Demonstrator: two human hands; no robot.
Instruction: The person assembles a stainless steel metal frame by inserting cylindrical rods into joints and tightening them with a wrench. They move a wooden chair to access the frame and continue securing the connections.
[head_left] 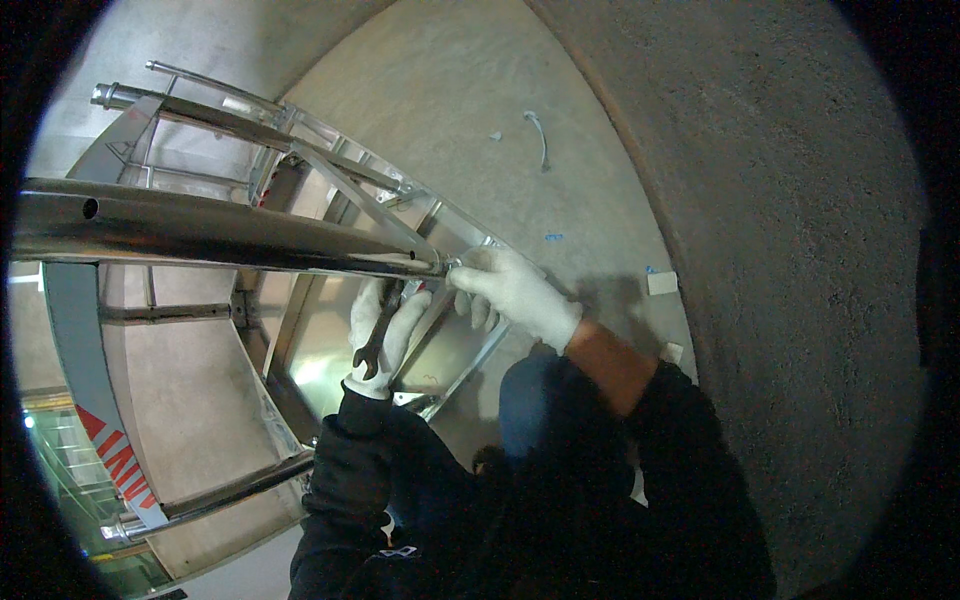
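My left hand (404, 330), in a white glove, is wrapped round an open-ended wrench (371, 350) just beneath a thick metal tube (230, 228). The wrench's forked jaw points back toward my wrist, and its other end is hidden near the tube. At the tube's right end, my gloved right hand (515, 292) is closed, thumb and forefinger pinched at a small shiny fitting (449, 266). Whatever lies between those fingertips is too small to make out. A flat metal brace (362, 198) runs from the upper frame down to the same joint.
The tube belongs to a metal scaffold-like frame with more tubes (240, 126) and a grey toe board (75, 340) with red stripes. Bits of blue plastic (554, 237) and a pale strip (541, 140) lie on the floor. A rough dark wall (800, 250) rises at right.
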